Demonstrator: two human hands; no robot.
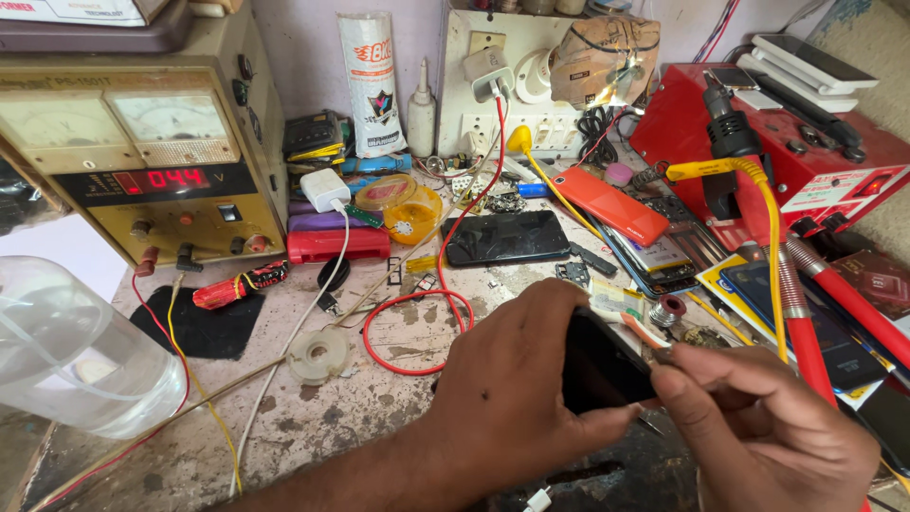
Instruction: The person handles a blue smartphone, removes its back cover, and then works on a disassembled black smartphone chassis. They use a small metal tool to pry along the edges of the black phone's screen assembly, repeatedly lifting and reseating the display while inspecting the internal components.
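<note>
My left hand [512,389] grips a black phone [599,365] by its left edge, holding it tilted above the workbench near the front. My right hand [763,431] pinches a thin metal tool at the phone's right edge, fingers closed around it; the tool's tip is mostly hidden by my fingers. Another black phone [505,237] lies flat on the bench behind, with an orange phone cover [611,206] to its right.
A beige power supply [142,142] with a red digit display stands at left. A clear plastic jar [76,356] sits front left. A red soldering station [787,156] is at right with red and yellow cables [773,237]. A red wire loop [417,332] lies mid-bench. Several opened phones [664,256] clutter the right.
</note>
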